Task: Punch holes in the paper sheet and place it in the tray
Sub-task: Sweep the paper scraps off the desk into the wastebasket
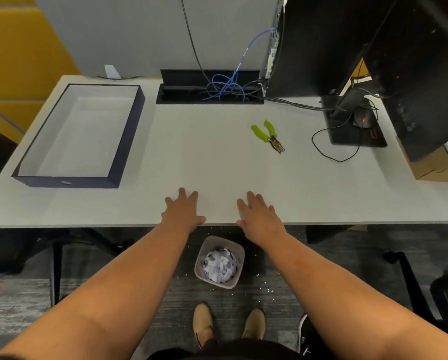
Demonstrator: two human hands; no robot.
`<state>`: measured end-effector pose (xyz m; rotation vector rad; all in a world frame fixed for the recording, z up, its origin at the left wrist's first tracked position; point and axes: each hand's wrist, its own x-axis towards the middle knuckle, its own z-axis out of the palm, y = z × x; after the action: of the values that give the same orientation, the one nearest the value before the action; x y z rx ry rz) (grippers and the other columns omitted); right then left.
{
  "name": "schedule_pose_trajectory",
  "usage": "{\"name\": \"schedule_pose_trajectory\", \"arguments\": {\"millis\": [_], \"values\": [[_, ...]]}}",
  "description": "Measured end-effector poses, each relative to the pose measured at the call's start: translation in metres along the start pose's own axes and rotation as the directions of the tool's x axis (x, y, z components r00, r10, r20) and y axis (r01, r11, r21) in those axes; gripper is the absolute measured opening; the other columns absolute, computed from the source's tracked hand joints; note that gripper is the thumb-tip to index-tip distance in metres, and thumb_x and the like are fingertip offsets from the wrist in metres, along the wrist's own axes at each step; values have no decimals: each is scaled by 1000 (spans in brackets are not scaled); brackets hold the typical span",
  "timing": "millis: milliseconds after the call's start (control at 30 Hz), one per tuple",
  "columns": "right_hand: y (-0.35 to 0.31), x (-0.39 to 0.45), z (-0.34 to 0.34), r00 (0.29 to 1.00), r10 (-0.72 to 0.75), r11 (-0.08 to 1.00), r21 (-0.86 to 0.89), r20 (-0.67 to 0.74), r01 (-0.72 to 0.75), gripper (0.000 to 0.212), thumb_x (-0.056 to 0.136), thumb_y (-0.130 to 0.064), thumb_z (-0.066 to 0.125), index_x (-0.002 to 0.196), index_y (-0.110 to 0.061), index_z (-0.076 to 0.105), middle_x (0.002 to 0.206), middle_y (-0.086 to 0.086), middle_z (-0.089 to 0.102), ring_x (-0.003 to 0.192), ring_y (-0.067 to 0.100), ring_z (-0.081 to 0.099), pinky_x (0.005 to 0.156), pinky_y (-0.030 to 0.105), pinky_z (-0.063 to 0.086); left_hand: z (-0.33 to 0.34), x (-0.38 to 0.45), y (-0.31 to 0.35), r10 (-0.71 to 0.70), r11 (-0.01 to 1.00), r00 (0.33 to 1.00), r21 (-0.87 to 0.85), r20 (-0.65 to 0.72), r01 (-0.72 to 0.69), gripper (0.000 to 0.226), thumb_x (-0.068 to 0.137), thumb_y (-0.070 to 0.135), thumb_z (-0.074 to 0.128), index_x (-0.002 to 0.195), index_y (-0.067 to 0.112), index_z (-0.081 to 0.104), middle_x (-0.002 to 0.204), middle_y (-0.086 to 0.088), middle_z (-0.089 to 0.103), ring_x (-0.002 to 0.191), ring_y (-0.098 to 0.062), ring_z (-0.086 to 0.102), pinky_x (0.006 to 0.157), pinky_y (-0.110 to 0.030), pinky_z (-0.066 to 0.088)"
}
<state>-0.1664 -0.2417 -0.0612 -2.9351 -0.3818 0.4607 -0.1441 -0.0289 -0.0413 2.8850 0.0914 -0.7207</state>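
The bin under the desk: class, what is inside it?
The bin holds crumpled white paper scraps. Whatever lies beneath them is covered.

The hole punch (268, 136), plier-shaped with lime-green handles spread apart and a metal head, lies flat on the desk (217, 165), head pointing toward the near edge. The tray (129, 141), a shallow rectangular box with dark navy walls and a white inside, sits well left of the punch, open side up
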Motion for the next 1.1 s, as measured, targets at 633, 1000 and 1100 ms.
{"name": "schedule_pose_trajectory", "arguments": {"millis": [633,1000,1100], "values": [[-5,1,-9,1000,17,998,-69,14,-15,57,93,-25,56,143,-15,30,153,16,18,140,35,19,103,59,36,4,18,-4,25,998,999,60,23,-26,77,77,51,64,139,24,28,141,-12,25,117,-44,39,91,-48,45],[-6,-3,-12,999,20,997,-80,48,-16,66,94,-29,54,148,-17,19,158,15,6,144,35,11,108,56,32,5,13,-2,9,995,998,98,59,-14,86,81,55,57,148,27,11,155,-11,3,131,-49,23,102,-51,38],[-6,-5,-14,995,16,998,-64,103,-10,72,95,-37,51,151,-21,9,161,12,-4,146,34,3,111,56,26,5,1,-3,-25,996,993,91,112,15,95,82,61,53,150,32,-7,157,-3,-20,141,-49,-2,110,-56,24]]}}
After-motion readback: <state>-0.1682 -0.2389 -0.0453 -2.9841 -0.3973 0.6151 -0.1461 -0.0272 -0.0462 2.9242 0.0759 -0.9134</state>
